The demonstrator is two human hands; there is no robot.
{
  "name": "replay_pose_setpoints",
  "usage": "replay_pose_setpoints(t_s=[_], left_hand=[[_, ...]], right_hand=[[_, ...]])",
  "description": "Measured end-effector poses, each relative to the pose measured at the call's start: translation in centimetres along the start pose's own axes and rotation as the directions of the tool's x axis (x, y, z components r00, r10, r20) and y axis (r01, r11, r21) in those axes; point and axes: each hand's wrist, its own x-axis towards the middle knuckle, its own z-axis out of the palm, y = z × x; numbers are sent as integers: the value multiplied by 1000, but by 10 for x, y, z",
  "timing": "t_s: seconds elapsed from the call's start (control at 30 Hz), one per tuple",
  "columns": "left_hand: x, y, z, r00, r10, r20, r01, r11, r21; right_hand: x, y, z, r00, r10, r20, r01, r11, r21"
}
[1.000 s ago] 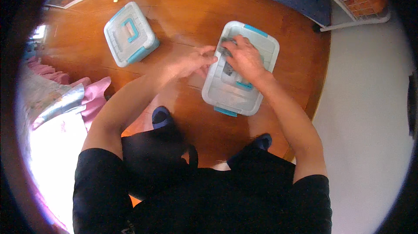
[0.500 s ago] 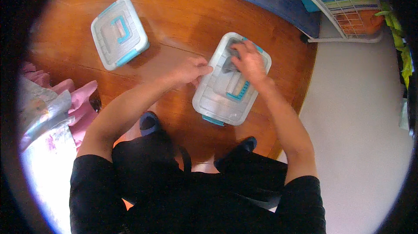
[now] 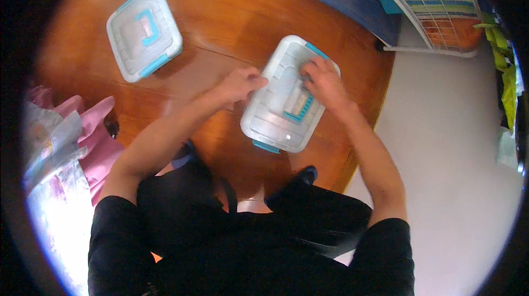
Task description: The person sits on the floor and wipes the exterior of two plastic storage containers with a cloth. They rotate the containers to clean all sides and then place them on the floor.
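Note:
A lidded plastic storage box (image 3: 268, 109), clear and white with turquoise clips and a turquoise handle, sits slanted on the floor in front of me. My left hand (image 3: 242, 84) is at the left edge of its lid, thumb and fingers closed on the rim. Over the upper right part of the lid, beside the handle, my right hand (image 3: 326, 82) bends its fingers downward; they are curled together, and anything beneath them is hidden. The lid is on the box.
A similar box (image 3: 122, 48) with a turquoise handle stands at the far left. Pink fabric (image 3: 98, 130) hangs at the left. At the back right are a white wire rack (image 3: 410, 26) and a dark blue bin (image 3: 344, 1). A pale wall (image 3: 441, 158) borders the right.
My right hand has slid down the lid toward the handle, and a grey patch beside its fingers no longer shows. My left hand stays at the lid's edge. The view has shifted slightly.

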Motion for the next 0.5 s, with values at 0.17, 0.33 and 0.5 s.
replay_pose_setpoints(t_s=[0.17,0.33,0.5], left_hand=[[0,-1,2,999,37,-10,-37,998,-41],[-3,2,0,999,-38,2,38,999,-17],[-6,5,3,1000,24,0,-24,999,-43]], right_hand=[[-89,79,-47,909,399,124,-355,894,-274],[-51,67,-59,967,252,-39,-239,951,196],[20,4,-25,990,80,-118,-25,910,413]])
